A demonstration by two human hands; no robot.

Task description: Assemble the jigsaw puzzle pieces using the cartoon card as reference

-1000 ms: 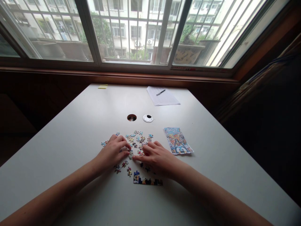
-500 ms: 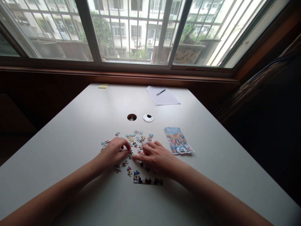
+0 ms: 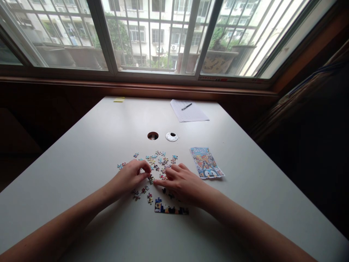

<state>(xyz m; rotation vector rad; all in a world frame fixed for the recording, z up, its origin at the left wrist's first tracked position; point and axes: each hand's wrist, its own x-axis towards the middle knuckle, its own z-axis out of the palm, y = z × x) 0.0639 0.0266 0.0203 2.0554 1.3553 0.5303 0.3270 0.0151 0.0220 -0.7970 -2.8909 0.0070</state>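
Several small loose jigsaw pieces (image 3: 159,160) lie scattered on the white table (image 3: 89,145). My left hand (image 3: 130,177) rests among them with fingers curled, its thumb and forefinger pinched on a puzzle piece (image 3: 151,178). My right hand (image 3: 183,183) lies palm down beside it, fingers together, the forefinger tip touching pieces near the left hand's pinch. A joined strip of puzzle (image 3: 171,208) sits just in front of the right hand. The printed reference picture (image 3: 206,163) lies to the right of the pieces.
A cable hole (image 3: 153,136) and its round cap (image 3: 171,137) are beyond the pieces. Farther back lie a sheet of paper (image 3: 189,111) with a pen (image 3: 187,106), and a yellow sticky pad (image 3: 119,99). A window spans the back; a dark chair stands at right.
My left hand has drawn slightly toward me and its fingers have curled tighter into a pinch on a piece. The right hand has hardly moved.
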